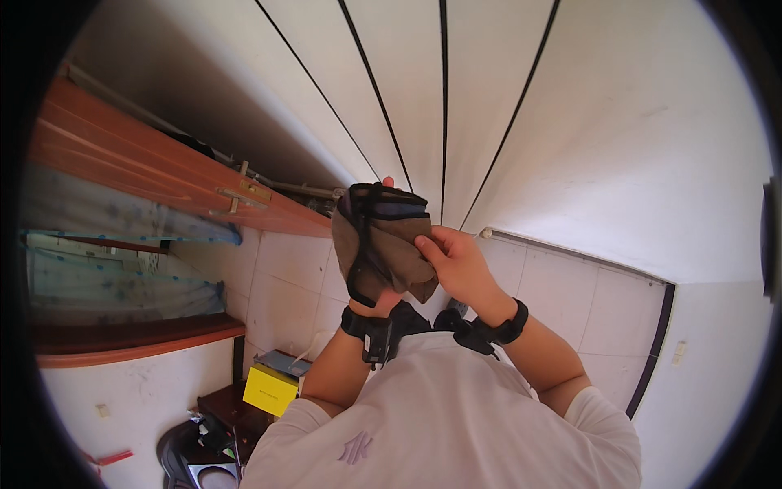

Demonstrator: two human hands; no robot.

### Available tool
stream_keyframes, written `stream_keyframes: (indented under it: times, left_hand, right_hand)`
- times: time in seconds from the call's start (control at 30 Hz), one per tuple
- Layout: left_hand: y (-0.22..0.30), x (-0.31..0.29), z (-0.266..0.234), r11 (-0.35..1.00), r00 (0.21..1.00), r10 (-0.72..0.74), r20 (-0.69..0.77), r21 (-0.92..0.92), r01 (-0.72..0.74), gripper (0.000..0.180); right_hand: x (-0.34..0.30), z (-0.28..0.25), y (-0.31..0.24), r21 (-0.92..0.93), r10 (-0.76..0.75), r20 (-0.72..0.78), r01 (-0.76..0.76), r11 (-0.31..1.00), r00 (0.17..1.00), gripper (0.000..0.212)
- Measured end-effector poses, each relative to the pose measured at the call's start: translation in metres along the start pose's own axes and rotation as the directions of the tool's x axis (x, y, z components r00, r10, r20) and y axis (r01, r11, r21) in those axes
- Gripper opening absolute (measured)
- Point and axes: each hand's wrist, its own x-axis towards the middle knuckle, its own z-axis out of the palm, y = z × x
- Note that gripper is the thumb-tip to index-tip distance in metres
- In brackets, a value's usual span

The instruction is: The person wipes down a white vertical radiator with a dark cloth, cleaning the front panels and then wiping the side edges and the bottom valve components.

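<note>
In front of my chest I hold a brown-grey cloth garment with black edging and a dark blue strip near its top. It is bunched, so its exact kind does not show. My left hand is mostly hidden behind and under the cloth and bears it; one fingertip pokes out above the top edge. At the cloth's right edge, my right hand pinches the fabric between thumb and fingers. Black straps with small devices sit on both wrists.
An open wooden door with a metal handle stands at the left, beside a curtained opening. A yellow box rests on dark furniture at lower left. Ahead is a pale panel with dark vertical lines. Pale tiles cover the floor.
</note>
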Motion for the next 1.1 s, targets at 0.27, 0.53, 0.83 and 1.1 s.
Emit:
stream_keyframes:
  times: [0.27, 0.53, 0.83, 1.1]
  left_hand:
    - [0.026, -0.021, 0.008, 0.974, 0.940, -0.055, -0.337, 0.190, 0.125, 0.048]
    - [0.062, -0.019, -0.030, 0.956, 0.866, -0.283, -0.412, -0.048, 0.290, 0.062]
    - [0.064, -0.001, -0.055, 0.875, 0.886, -0.167, -0.432, 0.349, 0.335, 0.062]
    - [0.078, 0.001, -0.079, 0.790, 0.861, -0.274, -0.427, 0.410, 0.455, 0.032]
  right_hand:
    - [0.015, 0.001, -0.009, -0.435, -0.259, -0.316, 0.103, 0.895, 0.913, 0.020]
    - [0.048, -0.009, -0.040, -0.752, -0.499, -0.189, 0.203, 0.628, 0.846, 0.016]
    - [0.064, 0.025, -0.070, -0.564, -0.067, -0.389, -0.181, 0.806, 0.919, 0.024]
    - [0.070, 0.036, -0.064, -0.427, -0.147, -0.499, -0.095, 0.899, 0.854, 0.024]
